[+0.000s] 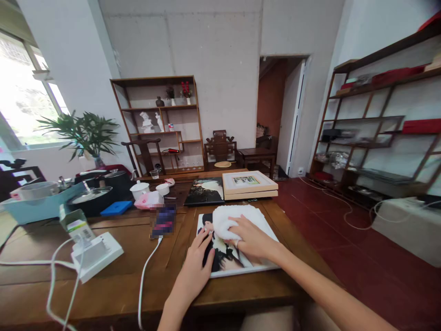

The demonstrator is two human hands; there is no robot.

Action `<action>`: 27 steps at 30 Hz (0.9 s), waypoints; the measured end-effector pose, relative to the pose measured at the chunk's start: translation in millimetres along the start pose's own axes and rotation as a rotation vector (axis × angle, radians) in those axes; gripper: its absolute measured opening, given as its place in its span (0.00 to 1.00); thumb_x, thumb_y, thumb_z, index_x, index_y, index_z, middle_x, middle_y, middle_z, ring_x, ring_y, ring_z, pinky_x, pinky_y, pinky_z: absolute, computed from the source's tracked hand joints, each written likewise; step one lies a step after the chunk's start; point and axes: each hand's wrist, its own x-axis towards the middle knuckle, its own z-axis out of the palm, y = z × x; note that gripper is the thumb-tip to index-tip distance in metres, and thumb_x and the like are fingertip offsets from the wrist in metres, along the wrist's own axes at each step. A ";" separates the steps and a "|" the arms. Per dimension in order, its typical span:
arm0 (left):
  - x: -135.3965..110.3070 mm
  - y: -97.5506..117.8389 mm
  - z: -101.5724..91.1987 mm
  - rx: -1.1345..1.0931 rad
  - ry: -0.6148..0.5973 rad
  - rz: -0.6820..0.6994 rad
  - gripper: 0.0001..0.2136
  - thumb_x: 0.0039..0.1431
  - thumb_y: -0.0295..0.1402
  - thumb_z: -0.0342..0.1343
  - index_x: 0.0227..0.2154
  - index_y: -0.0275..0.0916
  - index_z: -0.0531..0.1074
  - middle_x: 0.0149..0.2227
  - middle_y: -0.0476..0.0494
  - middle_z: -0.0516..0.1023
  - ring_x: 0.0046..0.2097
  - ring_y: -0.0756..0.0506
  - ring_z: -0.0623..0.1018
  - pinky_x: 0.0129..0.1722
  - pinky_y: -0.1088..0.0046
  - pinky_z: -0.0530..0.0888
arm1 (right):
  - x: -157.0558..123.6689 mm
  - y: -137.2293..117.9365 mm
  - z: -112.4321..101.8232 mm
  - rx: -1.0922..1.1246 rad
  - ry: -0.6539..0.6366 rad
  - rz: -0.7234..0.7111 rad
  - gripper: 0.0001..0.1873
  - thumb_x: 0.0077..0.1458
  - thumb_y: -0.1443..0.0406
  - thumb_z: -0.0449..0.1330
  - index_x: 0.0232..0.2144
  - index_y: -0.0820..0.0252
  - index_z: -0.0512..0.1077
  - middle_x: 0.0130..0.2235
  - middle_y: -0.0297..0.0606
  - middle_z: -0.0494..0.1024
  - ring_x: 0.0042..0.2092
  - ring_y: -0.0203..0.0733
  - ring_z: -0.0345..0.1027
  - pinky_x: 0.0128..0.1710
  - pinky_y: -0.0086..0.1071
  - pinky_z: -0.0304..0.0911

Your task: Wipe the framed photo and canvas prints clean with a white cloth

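A large photo panel (225, 264) with a white edge lies flat on the wooden table, showing a printed picture of a person in dark and white clothing. On its left side rests my left hand (199, 257), fingers spread over the panel's edge and surface. My right hand (248, 235) grips a fluffy white cloth (223, 218) and presses it against the upper middle of the panel. The cloth covers part of the picture. Behind the panel lie a dark picture panel (203, 191) and a stack of pale wooden frames (251, 185).
On the left stand a white power strip (98, 257) with cables, a small box (76, 224), a lidded pot (90, 201) and a blue bin (25, 209). A phone (164, 220) on a white cable, a pink tissue pack (149, 200) and white cups lie nearer the middle.
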 end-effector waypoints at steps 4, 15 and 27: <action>-2.9 0.3 -2.8 -0.038 -0.045 -0.007 0.19 0.61 0.32 0.40 0.55 0.38 0.59 0.61 0.39 0.56 0.62 0.43 0.55 0.59 0.55 0.56 | 9.2 -4.1 5.9 -0.060 0.004 0.022 0.18 0.51 0.70 0.50 0.43 0.60 0.71 0.52 0.47 0.69 0.60 0.48 0.48 0.58 0.51 0.37; -3.2 4.0 -3.7 -0.038 -0.078 -0.064 0.20 0.61 0.31 0.40 0.56 0.38 0.58 0.61 0.39 0.56 0.63 0.43 0.54 0.59 0.54 0.55 | -89.2 -57.8 -11.7 0.067 -0.207 0.075 0.22 0.42 0.75 0.50 0.39 0.58 0.72 0.60 0.36 0.57 0.63 0.45 0.39 0.61 0.45 0.34; -3.4 10.7 -8.4 -0.112 -0.058 -0.100 0.20 0.62 0.34 0.40 0.57 0.42 0.58 0.61 0.43 0.56 0.62 0.43 0.54 0.60 0.54 0.54 | -64.1 8.2 -10.5 -0.071 0.045 0.350 0.19 0.49 0.71 0.47 0.41 0.62 0.72 0.56 0.46 0.65 0.61 0.49 0.46 0.59 0.49 0.39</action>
